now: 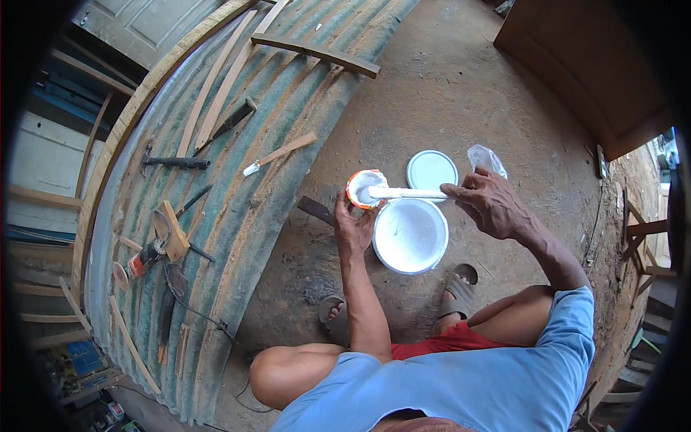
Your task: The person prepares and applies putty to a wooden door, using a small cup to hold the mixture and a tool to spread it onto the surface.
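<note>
My left hand (pixel 354 229) is wrapped round a small orange-and-white can (pixel 353 189), tilted so that its mouth shows thick white paste inside. With my right hand (pixel 489 203) I grip one end of a flat white-coated stick (pixel 414 193); its other end reaches into the can's mouth. Just below the stick, a round white bucket (pixel 412 271) stands on the ground between my feet, white inside. Its pale round lid (pixel 432 171) lies beyond it. A crumpled clear plastic bag (pixel 491 158) lies beside the lid, partly behind my right hand.
To the left, a corrugated sheet (pixel 266 209) carries a hammer (pixel 176 163), a power tool (pixel 144 259) with a cord, wood strips (pixel 223 86) and a white-tipped stick (pixel 284 153). A wooden bar (pixel 317 55) crosses its edge. A brown panel (pixel 583 65) stands far right.
</note>
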`<state>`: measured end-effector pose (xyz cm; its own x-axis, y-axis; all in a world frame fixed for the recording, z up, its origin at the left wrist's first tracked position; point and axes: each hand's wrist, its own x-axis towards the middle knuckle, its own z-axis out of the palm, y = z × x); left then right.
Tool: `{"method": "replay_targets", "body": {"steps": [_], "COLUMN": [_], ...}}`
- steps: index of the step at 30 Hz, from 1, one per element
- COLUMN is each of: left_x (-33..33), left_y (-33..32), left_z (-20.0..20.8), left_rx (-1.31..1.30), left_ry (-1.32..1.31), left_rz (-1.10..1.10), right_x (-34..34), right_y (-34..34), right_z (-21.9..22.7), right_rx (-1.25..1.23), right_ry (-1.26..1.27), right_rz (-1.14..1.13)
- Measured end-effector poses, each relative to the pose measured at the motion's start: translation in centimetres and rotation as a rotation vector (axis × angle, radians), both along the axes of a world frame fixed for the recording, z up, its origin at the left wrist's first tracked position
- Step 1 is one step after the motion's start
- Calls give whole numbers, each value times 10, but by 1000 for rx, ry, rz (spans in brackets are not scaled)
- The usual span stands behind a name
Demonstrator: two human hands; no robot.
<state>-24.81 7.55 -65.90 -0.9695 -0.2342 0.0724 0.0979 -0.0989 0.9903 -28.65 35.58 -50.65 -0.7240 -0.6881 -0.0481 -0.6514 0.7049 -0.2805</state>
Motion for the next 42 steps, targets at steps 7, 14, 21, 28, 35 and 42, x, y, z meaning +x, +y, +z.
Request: {"method": "replay_targets", "body": {"steps": [7,14,21,28,35,42], "left_x": [-2,1,0,2,-2,0], "left_y": [-6,-1,-5,2,-2,-10], "left_z": [-7,-2,-1,3,6,-14], "left_rx": [11,-180,-66,-158,-120,-86], "left_ry": [-12,20,46,-4,-46,-12], "left_rz": [86,83,133,82,133,160], "right_x": [-4,-2,7,0,8,10], "right_y": [11,-2,-7,-8,-10,-5], "right_z": [25,13,14,5,4,1], "right_rx": [-86,-190,-265,-160,-36,58], "right_ry": [-167,-302,-448,-172,-101,103], "right_rz": [-30,-89,-54,-59,36,48]}}
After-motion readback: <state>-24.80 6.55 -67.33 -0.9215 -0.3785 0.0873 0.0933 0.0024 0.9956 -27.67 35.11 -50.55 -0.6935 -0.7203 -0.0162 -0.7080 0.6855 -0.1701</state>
